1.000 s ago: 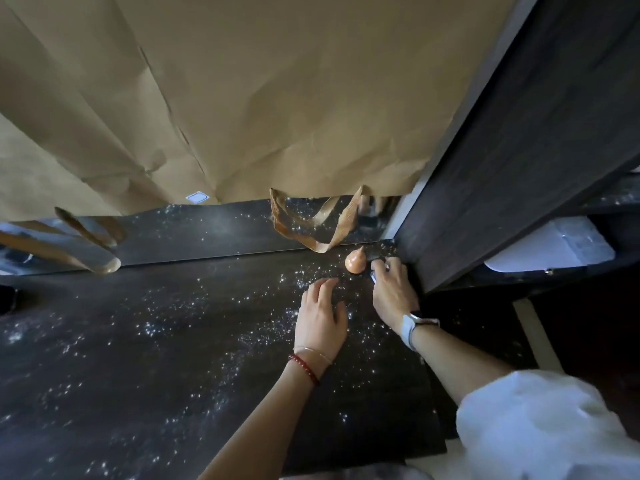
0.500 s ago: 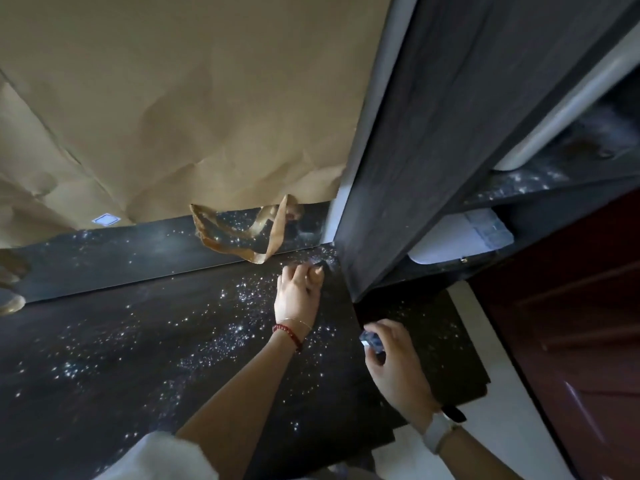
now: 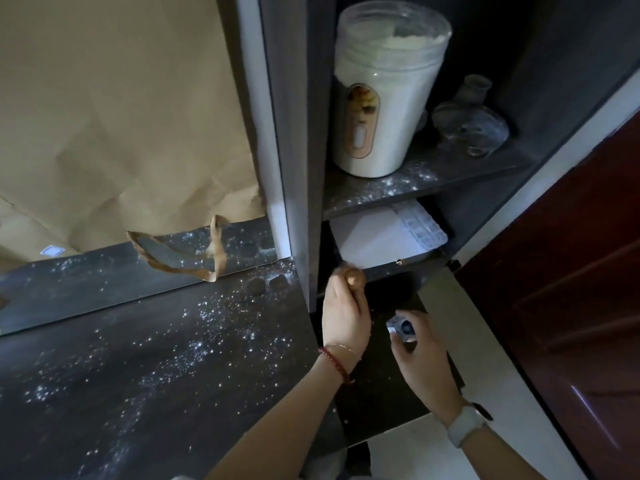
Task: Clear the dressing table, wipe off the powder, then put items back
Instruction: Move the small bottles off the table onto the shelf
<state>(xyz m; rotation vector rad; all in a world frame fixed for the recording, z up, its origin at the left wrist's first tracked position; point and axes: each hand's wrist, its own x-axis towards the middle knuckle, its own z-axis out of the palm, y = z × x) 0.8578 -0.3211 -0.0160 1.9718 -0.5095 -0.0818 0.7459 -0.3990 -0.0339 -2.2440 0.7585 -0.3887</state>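
Note:
The dark dressing table top [image 3: 138,368] is sprinkled with white powder, thickest toward its back right corner. My left hand [image 3: 344,315] is past the table's right edge, closed on an orange teardrop makeup sponge [image 3: 354,278] held near the lower shelf's front lip. My right hand [image 3: 420,358] is lower and to the right, over the dark lowest shelf [image 3: 381,393], gripping a small bluish-white item [image 3: 401,329]. A red bracelet is on the left wrist, a white watch on the right.
A shelf unit stands right of the table. Its upper shelf [image 3: 415,183] holds a tall white powder-filled canister [image 3: 384,88] and a glass bottle [image 3: 471,123]. A white tray [image 3: 388,237] lies below. Brown paper [image 3: 121,116] covers the mirror; a red-brown door [image 3: 571,271] is at right.
My left hand took the orange sponge from the table's back corner and carried it right to the shelves. The right hand moved off the table with the small item. The view swung right.

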